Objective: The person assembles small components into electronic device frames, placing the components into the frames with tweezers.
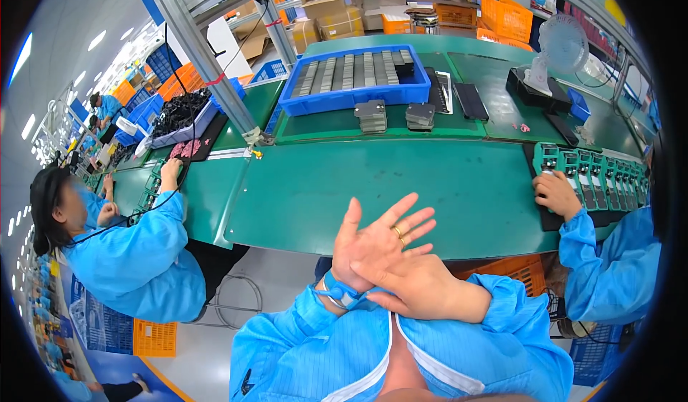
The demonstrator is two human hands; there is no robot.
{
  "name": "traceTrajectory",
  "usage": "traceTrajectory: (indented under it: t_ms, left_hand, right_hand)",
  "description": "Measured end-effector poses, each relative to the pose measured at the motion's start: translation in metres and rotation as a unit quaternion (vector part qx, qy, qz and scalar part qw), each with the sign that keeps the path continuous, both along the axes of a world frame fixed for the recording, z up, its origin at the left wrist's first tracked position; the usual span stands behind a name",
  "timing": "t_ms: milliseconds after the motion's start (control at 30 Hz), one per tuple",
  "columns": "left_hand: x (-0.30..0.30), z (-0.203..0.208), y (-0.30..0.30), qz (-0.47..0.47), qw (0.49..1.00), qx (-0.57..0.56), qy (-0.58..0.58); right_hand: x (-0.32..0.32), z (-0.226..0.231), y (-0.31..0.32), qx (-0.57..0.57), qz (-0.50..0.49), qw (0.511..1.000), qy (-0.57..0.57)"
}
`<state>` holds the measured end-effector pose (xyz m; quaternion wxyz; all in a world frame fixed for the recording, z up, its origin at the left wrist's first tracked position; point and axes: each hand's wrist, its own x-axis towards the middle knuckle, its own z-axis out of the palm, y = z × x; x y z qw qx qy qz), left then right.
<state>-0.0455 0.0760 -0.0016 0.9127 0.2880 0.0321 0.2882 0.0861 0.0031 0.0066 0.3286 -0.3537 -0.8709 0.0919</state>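
My left hand [380, 241] is held palm up in front of my chest, its fingers spread and a gold-coloured ring on one of them. It holds nothing. My right hand [430, 287] lies across the heel of that palm, back upward, one finger pressed on the palm and its thumb near the left wrist. The remaining right fingers are hidden or curled under. Around my left wrist sits a blue wrist strap [342, 296]. Both hands are at the near edge of the green worktable [373, 187], touching no part on it.
Beyond stands a blue bin [315, 101] with rows of grey flat parts. Two stacks of grey parts [370, 116] lie before it, a black tray [471, 101] beside. At right, a person's hand [557, 194] touches green fixtures [591, 180]; another person [136, 251] works at left, near a metal post [204, 58].
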Motion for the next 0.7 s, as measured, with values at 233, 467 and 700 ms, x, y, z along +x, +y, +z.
traceTrajectory:
  t_ms: [233,467,700]
  left_hand:
    - [-0.016,-0.026,0.027,-0.024,0.999,-0.035,0.004]
    - [-0.014,-0.030,0.027,-0.041,0.999,-0.030,0.014]
    - [-0.007,-0.024,0.026,-0.030,0.997,-0.056,0.047]
  right_hand:
    - [-0.014,-0.023,0.023,0.009,0.064,0.997,0.032]
    - [-0.015,-0.023,0.027,-0.041,-0.036,0.995,0.080]
    - [-0.002,-0.021,0.021,-0.063,0.063,0.996,-0.024]
